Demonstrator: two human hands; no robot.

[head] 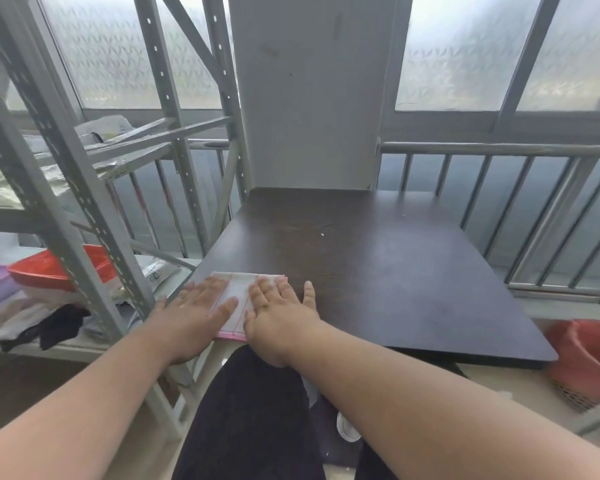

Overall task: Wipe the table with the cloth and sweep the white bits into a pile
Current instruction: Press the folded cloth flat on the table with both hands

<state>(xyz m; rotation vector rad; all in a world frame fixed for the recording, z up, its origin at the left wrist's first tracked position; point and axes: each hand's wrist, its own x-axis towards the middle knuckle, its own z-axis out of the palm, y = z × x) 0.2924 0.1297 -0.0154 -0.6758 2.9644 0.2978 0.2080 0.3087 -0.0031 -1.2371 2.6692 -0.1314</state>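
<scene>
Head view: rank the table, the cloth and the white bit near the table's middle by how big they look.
1. table
2. cloth, partly under both hands
3. white bit, a mere speck

Soft daylight comes through the frosted windows (465, 53) at the back, bright but diffuse, so the scene is evenly lit with no hard shadows. The dark table (378, 258) carries a pale bluish sheen on its far right part where the window light reflects. Wide-angle distortion bends the metal shelving (84, 188) and the railing (541, 216) outward near the edges. The forearms at the bottom look stretched, and fine detail is slightly soft throughout
</scene>
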